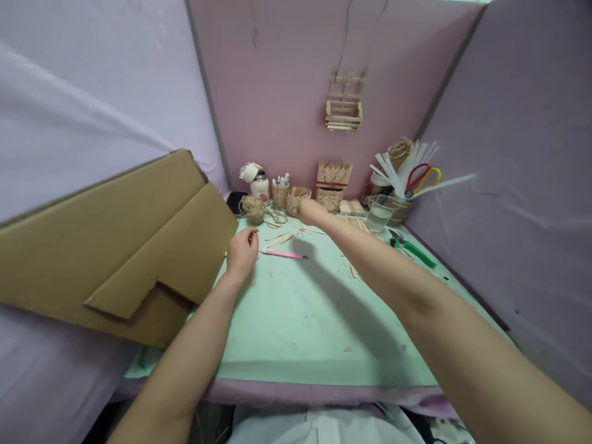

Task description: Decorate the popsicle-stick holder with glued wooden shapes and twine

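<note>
My left hand point(242, 251) rests on the left side of the green tabletop point(296, 314), its fingers curled inward and nothing visible in them. Just right of it lies a pink pen point(284, 253) with a dark tip. My right hand point(312, 213) reaches to the back of the table, beside a small woven basket point(296, 196) holding short wooden pieces. Its fingers are bent down and mostly hidden behind the hand, so what they hold cannot be made out. Thin wooden slivers point(282, 238) lie scattered between the two hands.
A large cardboard sheet point(152, 246) leans at left. Along the back stand a twine ball point(253, 209), a white jar point(260, 187), a marker cup point(280, 195) and a wooden-stick holder point(330, 198). Green-handled pliers point(419, 251) and a clear cup point(379, 216) are at right.
</note>
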Available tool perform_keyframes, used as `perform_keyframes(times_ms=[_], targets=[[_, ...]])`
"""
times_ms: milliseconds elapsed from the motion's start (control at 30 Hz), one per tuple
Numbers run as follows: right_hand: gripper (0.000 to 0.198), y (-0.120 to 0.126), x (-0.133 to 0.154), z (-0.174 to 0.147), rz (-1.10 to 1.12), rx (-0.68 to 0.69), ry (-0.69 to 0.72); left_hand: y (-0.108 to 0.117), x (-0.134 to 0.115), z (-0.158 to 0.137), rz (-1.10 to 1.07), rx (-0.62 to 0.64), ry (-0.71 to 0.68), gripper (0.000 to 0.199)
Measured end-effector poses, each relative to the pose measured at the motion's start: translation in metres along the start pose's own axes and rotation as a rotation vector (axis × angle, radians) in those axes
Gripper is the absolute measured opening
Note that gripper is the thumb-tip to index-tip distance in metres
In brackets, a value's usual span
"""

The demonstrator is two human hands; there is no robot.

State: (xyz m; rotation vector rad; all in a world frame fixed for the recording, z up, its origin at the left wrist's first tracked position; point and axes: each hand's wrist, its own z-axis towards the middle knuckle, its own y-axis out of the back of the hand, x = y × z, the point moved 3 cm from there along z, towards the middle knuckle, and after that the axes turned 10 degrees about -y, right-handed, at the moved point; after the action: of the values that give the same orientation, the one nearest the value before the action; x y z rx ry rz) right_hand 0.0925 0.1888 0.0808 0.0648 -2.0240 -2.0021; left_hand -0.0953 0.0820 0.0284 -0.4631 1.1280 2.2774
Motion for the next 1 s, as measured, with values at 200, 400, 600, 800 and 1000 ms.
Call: perform_keyframes(times_ms=[200, 400, 600, 800, 1000], targets=[[0.02, -0.053, 0.006, -0.048, 0.029, 0.165, 0.176, -0.011, -0.002, -0.003, -0.03, 0.12, -0.146, 0.027], [0.01, -0.059, 0.005, -0.074, 0.175, 0.085, 0.214, -0.029, -0.01, -0.017, 0.077, 0.479, -0.377, 0.027], [0.034, 0.004, -0.032, -0.072, 0.482, -0.125, 0.101, -0.024, -0.013, -0.011, -0.066, 0.418, -0.154, 0.022], [0.035, 0.004, -0.039, -0.08, 0.838, -0.012, 0.013, -0.039, -0.032, -0.023, -0.848, 0.469, 0.219, 0.03], [0.025, -0.03, 0.003, -0.083, 1.041, 0.091, 0.06, -0.054, -0.045, -0.038, -1.106, 0.588, 0.347, 0.047]])
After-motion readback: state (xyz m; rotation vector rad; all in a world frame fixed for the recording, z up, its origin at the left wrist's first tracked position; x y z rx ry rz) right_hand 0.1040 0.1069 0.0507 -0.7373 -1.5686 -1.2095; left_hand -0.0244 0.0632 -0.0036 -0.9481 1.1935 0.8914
